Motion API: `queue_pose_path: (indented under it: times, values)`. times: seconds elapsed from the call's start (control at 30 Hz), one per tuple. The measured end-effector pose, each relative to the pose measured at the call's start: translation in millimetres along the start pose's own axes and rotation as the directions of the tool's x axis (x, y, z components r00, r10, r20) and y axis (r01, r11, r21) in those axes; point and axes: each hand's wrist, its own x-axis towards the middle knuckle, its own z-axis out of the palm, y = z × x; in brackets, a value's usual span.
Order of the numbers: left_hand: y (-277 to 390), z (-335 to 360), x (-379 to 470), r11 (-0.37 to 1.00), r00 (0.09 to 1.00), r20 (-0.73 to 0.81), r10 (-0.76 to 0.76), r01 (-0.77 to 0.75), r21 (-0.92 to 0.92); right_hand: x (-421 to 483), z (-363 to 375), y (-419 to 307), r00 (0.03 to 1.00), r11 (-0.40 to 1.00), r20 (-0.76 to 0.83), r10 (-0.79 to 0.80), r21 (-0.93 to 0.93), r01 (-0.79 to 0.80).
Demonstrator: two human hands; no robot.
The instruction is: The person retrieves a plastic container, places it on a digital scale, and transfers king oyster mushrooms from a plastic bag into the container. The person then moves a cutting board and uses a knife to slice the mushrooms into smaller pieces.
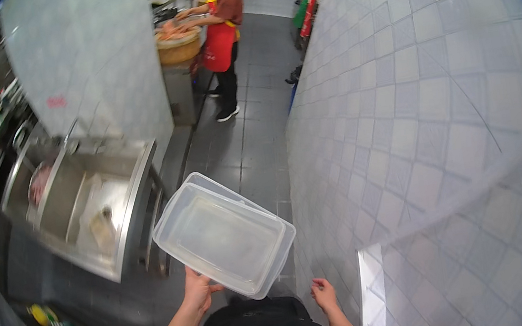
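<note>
My left hand (pixel 197 288) grips the near edge of a translucent plastic food container (pixel 224 238), with the thumb by its rim. A second rim of similar plastic shows askew along the container's far and right sides; whether it is a lid or another container, I cannot tell. The container's inside shows no contents. My right hand (pixel 324 293) hangs low beside the tiled wall (pixel 370 157), holding nothing, its fingers loosely bent and slightly apart.
At left stands a stainless steel sink (pixel 122 222) with two basins; reddish food in a bowl (pixel 40 184) sits in the far one. Ahead, a person in a red apron (pixel 217 49) works at a large round tub (pixel 180 49). A grey tiled floor (pixel 219 154) runs between the walls.
</note>
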Motion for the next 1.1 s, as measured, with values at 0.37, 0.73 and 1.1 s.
queue_pose_path:
  times: [0.37, 0.73, 1.1]
  values:
    - [143, 202, 431, 0.993, 0.993, 0.087, -0.076, 0.067, 0.097, 434, 76, -194, 0.962, 0.899, -0.019, 0.271, 0.361, -0.246]
    - [272, 378, 843, 0.990, 0.994, 0.103, -0.034, 0.019, 0.138, 829, 89, -766, 0.793, 0.664, -0.003, -0.609, 0.544, 0.513]
    - [387, 608, 1296, 0.958, 0.975, 0.189, -0.118, 0.062, 0.279, 1222, 112, -968, 0.881, 0.878, 0.186, -0.436, -0.126, 0.461]
